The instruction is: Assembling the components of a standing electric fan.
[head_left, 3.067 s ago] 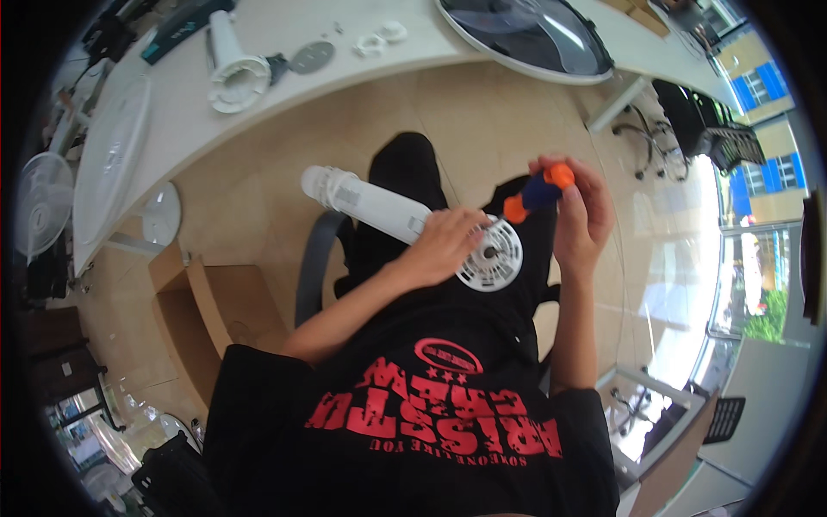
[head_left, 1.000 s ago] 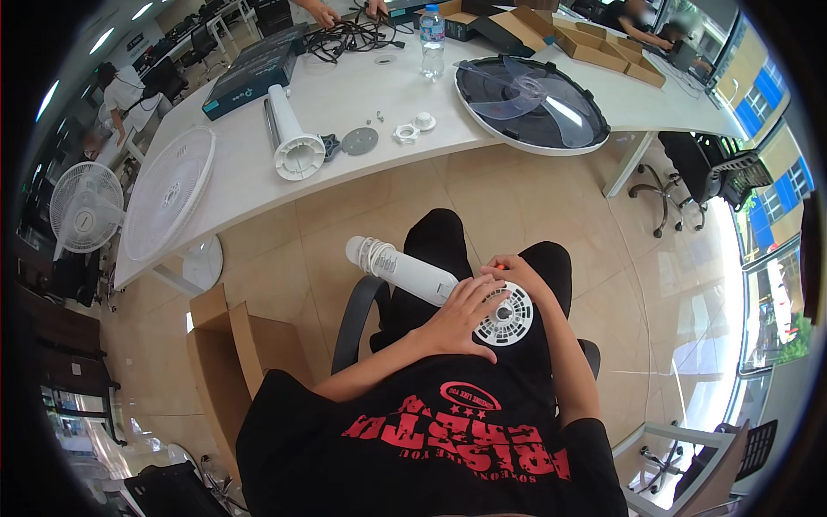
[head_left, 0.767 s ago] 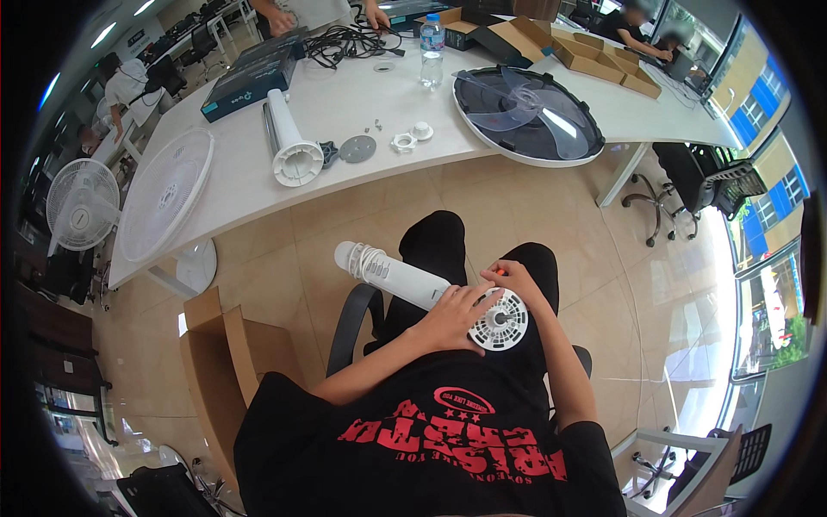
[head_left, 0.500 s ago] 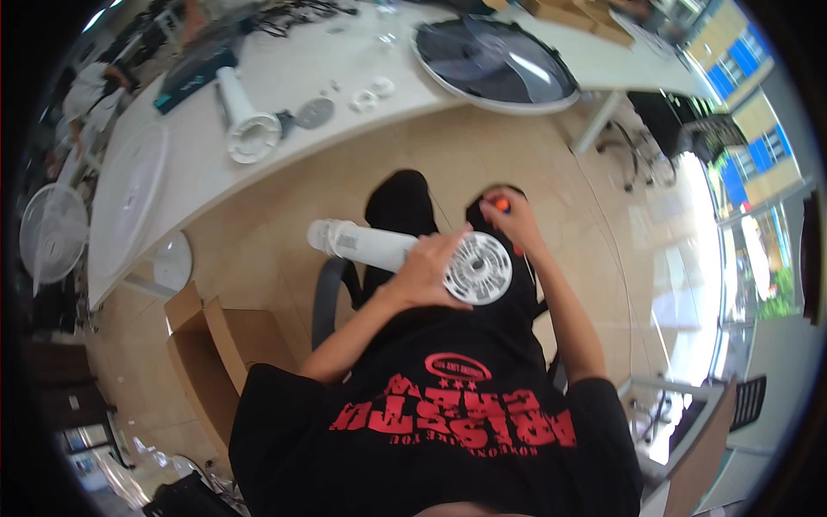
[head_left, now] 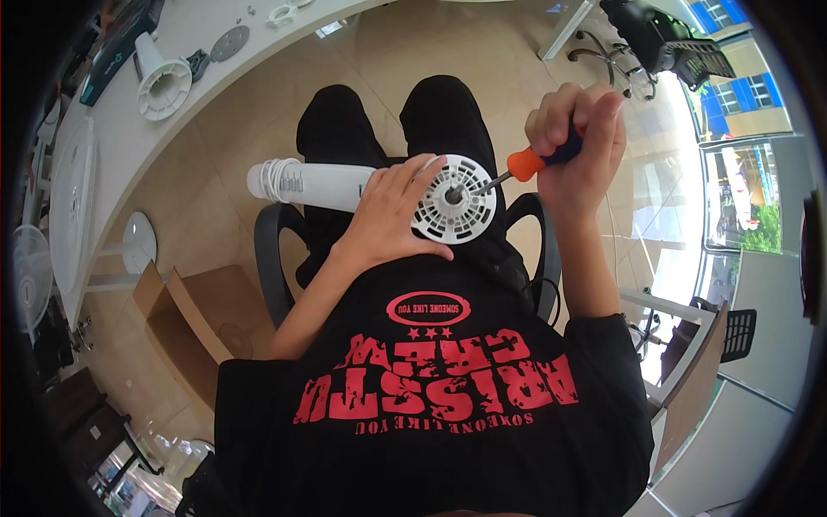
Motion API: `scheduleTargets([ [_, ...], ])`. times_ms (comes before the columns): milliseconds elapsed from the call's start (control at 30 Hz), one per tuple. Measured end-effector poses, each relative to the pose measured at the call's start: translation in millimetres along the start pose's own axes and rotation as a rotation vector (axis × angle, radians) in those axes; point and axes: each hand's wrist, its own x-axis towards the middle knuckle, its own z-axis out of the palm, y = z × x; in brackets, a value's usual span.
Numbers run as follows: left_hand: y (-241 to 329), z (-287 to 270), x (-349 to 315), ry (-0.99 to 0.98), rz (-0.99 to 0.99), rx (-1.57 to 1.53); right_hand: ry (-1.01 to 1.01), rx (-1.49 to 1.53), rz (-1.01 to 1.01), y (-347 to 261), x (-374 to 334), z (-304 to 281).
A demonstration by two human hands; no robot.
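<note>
Across my lap lies a white fan body (head_left: 327, 185), a long column with a cord wound near its left end. Its right end is a round slotted motor housing (head_left: 469, 228) with a central shaft, facing up. My left hand (head_left: 388, 211) is wrapped around the body beside the housing, thumb below and fingers on top. In a fist, my right hand (head_left: 586, 151) grips a screwdriver (head_left: 524, 164) with an orange and dark blue handle. Its shank slants down left, and the tip is at the housing near the shaft; whether it sits in a screw I cannot tell.
A white table (head_left: 129, 138) curves along the far left, bearing a white flared stand part (head_left: 164, 90) and a grey disc (head_left: 231, 43). An opened cardboard box (head_left: 194, 302) stands on the floor at left. Chair armrests (head_left: 271, 258) flank me; a black office chair (head_left: 663, 39) is far right.
My right hand has risen and turned, bringing the screwdriver's tip to the motor housing. The fan body, still in my left hand, lies more level. The view has tilted down toward my lap.
</note>
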Motion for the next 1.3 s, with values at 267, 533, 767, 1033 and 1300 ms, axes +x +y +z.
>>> scheduleTargets([
  [267, 9.1, 3.0, -1.1, -0.021, -0.054, 0.061, -0.020, -0.235, 0.016, 11.4, -17.9, -0.1],
  [533, 6.8, 4.8, 1.9, -0.028, -0.062, 0.083, 0.005, -0.267, 0.032, 10.0, -20.8, -0.8],
  [767, 6.2, 2.4, 3.2, -0.021, -0.049, 0.071, -0.049, -0.157, -0.051, 7.9, -26.4, 8.7],
  [1033, 2.6, 6.2, 3.8, -0.004, -0.018, 0.069, -0.138, -0.169, -0.011, 18.2, -34.8, 18.2],
  [1300, -0.3, 7.9, 3.3, 0.015, 0.002, 0.073, -0.148, -0.173, 0.001, 25.1, -39.2, 19.4],
])
